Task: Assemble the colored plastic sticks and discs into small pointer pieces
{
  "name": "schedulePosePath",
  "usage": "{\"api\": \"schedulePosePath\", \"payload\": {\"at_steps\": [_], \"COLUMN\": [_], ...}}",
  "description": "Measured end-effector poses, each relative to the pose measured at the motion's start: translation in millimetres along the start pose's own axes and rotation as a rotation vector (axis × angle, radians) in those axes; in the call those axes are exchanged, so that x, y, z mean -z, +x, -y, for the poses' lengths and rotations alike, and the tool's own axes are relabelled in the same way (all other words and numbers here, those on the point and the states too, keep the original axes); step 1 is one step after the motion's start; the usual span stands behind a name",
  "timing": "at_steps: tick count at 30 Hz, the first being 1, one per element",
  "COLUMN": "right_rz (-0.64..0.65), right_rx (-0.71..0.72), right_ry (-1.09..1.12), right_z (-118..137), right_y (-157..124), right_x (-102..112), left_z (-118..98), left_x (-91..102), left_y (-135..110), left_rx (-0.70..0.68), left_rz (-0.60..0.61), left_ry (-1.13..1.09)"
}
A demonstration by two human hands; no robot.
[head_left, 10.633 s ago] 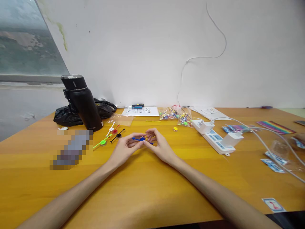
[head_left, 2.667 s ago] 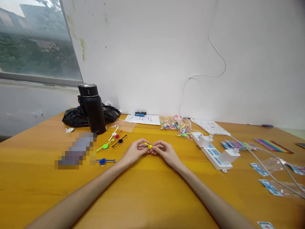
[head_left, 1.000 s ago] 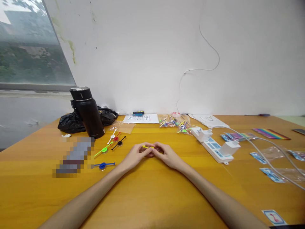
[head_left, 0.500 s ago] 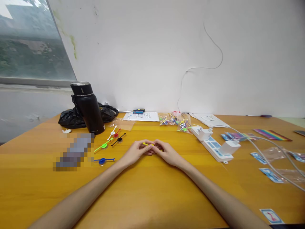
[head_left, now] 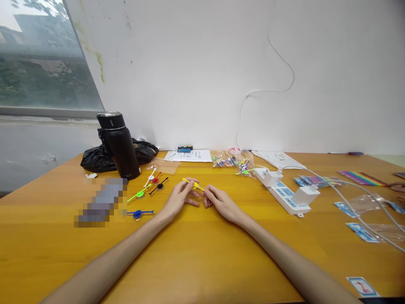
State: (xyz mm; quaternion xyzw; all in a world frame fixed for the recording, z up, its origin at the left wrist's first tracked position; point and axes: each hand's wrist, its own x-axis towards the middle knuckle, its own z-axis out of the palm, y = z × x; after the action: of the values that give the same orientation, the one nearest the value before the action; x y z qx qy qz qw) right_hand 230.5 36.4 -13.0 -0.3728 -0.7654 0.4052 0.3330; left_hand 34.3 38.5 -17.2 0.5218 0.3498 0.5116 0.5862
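A yellow plastic arrow spinner [head_left: 195, 185] is held above the table between my two hands. My left hand [head_left: 177, 201] has its thumb and index finger at the pointed end, with its other fingers loosely spread below. The tail end is pinched between the thumb and fingertips of my right hand [head_left: 221, 204]. To the left of my left hand lie several similar spinners: a blue one [head_left: 137, 214], a green one [head_left: 140, 194], a black one [head_left: 160, 186], a red one [head_left: 155, 180] and a white one [head_left: 151, 177].
A black bottle [head_left: 119, 150] stands at the left before a black plastic bag [head_left: 95, 159]. Bagged spinners [head_left: 245, 164] lie toward the wall. A white power strip [head_left: 281, 196] with plugs and cables sits at right. Another person's hand [head_left: 398, 187] shows at the right edge.
My hands have moved slightly apart, and the yellow spinner, mostly covered before, now shows between them. Another person's hand has appeared at the right edge.
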Motion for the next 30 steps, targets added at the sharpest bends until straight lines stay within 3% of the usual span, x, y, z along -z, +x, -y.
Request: {"api": "schedulePosePath", "payload": {"at_steps": [5, 10, 15, 20, 24, 30], "right_rz": [0.129, 0.226, 0.011, -0.179, -0.23, -0.199], "right_rx": [-0.025, -0.023, -0.051, -0.036, -0.069, -0.073], "right_ry": [-0.052, 0.068, 0.223, 0.223, 0.274, 0.29], "right_z": [14, 19, 9, -2, -5, -6], "right_y": [-7, -11, -2, 5, 7, 7], "right_x": [-1, -9, -8, 3, 6, 3], "left_z": [0, 0, 4, 8, 5, 0], "left_x": [-1.0, -3.4, -5.0, -3.6, -4.0, -6.0], "left_y": [-2, -8, -7, -5, -8, -13], "left_rx": [-0.012, -0.061, -0.012, -0.012, -0.021, -0.103], "left_rz": [0.071, 0.166, 0.074, 0.093, 0.196, 0.28], "left_ry": [0.084, 0.286, 0.282, 0.269, 0.348, 0.52]}}
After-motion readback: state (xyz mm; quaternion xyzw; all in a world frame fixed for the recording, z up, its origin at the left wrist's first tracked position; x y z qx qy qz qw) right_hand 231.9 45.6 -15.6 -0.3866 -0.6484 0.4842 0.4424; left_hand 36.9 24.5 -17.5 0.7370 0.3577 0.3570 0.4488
